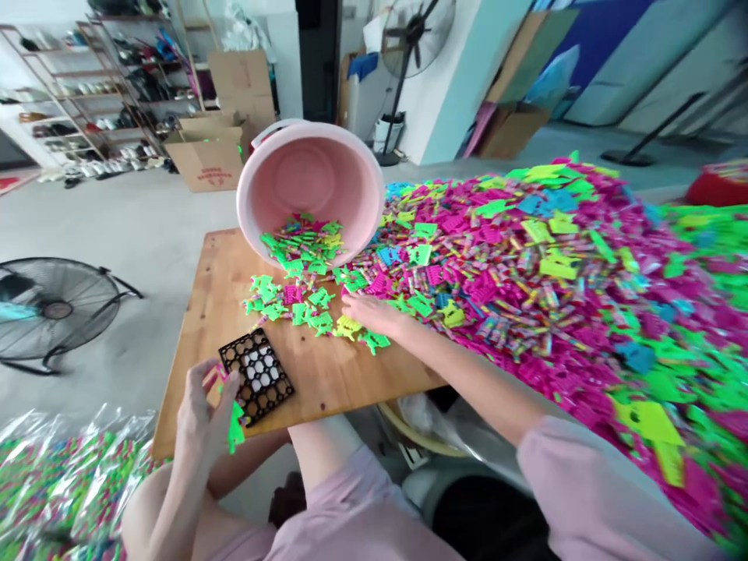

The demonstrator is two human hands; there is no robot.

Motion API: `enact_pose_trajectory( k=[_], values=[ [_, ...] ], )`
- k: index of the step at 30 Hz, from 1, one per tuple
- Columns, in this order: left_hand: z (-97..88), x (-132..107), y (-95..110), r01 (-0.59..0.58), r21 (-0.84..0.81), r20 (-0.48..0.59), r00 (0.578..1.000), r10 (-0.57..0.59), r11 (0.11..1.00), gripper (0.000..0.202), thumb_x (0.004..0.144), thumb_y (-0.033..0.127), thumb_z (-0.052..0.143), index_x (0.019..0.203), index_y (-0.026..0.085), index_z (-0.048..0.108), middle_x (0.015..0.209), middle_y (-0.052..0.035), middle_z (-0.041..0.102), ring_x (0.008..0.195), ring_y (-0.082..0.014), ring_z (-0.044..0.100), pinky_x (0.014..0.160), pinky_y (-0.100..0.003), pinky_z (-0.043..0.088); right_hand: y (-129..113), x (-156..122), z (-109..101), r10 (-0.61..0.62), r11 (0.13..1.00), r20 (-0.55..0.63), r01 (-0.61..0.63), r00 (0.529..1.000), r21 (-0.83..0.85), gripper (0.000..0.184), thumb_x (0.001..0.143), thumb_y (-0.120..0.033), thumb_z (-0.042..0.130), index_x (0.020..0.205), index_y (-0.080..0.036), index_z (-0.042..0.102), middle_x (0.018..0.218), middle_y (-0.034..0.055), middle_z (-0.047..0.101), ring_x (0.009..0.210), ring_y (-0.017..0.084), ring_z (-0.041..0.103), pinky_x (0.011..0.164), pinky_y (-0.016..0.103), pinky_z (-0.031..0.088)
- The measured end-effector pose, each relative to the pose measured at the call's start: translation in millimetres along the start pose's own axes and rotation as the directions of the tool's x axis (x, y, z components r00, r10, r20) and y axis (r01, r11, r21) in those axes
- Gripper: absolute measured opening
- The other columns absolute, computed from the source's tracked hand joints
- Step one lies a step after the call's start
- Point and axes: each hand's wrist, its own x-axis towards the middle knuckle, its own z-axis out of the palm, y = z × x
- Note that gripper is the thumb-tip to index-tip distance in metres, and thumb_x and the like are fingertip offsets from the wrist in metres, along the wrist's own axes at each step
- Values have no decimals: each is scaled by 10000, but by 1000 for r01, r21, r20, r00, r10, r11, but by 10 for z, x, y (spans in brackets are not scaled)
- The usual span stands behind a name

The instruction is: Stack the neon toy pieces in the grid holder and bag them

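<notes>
My left hand (202, 413) is closed around a few small plastic pieces, pink and green, at the table's near left corner. A bright green piece (235, 428) hangs below its fingers. Right beside it, a black plastic grid (257, 375) with hexagonal holes lies on the wooden table (327, 374); something white shows through its middle. My right hand (371, 313) reaches over loose green and yellow plastic pieces (320, 321), its fingers stretched out and touching them. A pink tub (248, 206), tipped on its side, opens toward me with more pieces spilling from it.
A large heap of pink, green, yellow and blue pieces (496, 265) covers the right side. Clear bags of pieces (64, 483) lie at lower left. A floor fan (58, 310) is at left, a standing fan (414, 31) behind. Cardboard boxes (207, 160) and shoe racks (87, 86) stand farther back.
</notes>
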Motion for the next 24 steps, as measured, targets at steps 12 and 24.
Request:
enact_pose_trajectory(
  k=[12, 24],
  values=[
    [-22, -26, 61, -6, 179, -2, 1000, 7, 984, 352, 863, 457, 495, 1117, 223, 561, 935, -59, 663, 722, -196, 672, 581, -287, 510, -1995, 1079, 543, 241, 440, -159, 38, 957, 897, 353, 775, -233, 692, 1086, -156, 545, 824, 17, 692, 731, 165, 653, 639, 221, 455],
    [-41, 6, -99, -39, 230, 8, 999, 38, 972, 420, 889, 508, 412, 1179, 228, 529, 1185, -108, 635, 1001, -255, 637, 875, -406, 496, -2063, 1107, 492, 186, 524, -218, 91, 958, 847, 131, 826, -258, 640, 924, -172, 647, 834, 10, 694, 767, 155, 638, 702, 211, 435]
  ],
)
